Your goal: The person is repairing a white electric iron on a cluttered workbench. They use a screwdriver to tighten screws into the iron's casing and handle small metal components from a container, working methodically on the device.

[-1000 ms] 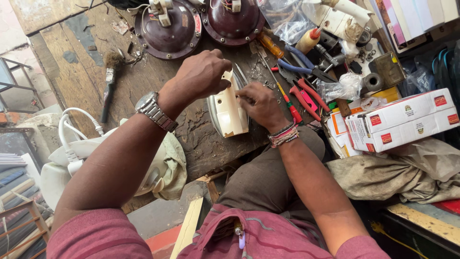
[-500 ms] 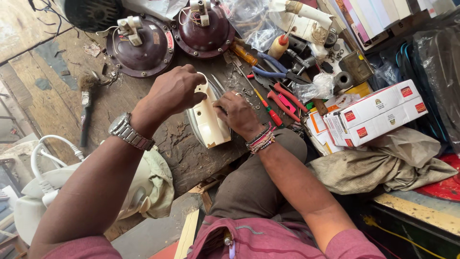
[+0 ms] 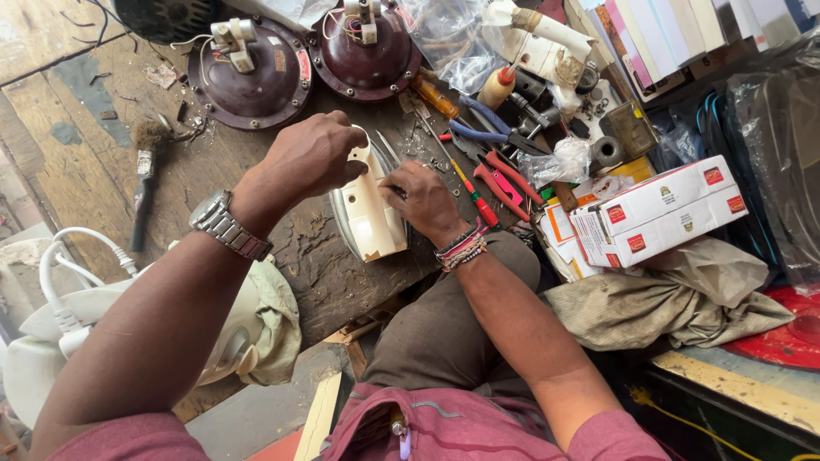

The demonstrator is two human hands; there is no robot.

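Observation:
A cream plastic appliance body with a metal base, shaped like a clothes iron (image 3: 369, 220), stands on edge on the worn wooden bench (image 3: 213, 179). My left hand (image 3: 312, 158), with a steel watch on its wrist, grips the iron's upper end. My right hand (image 3: 424, 202), with colourful bracelets on its wrist, is closed around a thin tool whose tip touches the iron's side; the tool is mostly hidden by the fingers.
Two dark red round motor housings (image 3: 248, 72) (image 3: 366, 51) lie at the back. Pliers, screwdrivers and red-handled cutters (image 3: 500, 183) are scattered to the right, beside white and red boxes (image 3: 662, 213). A brush (image 3: 145, 175) lies left. A white appliance with cord (image 3: 77, 316) sits at lower left.
The view has shifted, so the bench sits lower and more central in frame. Both hands stay on the iron, the right hand still working its side.

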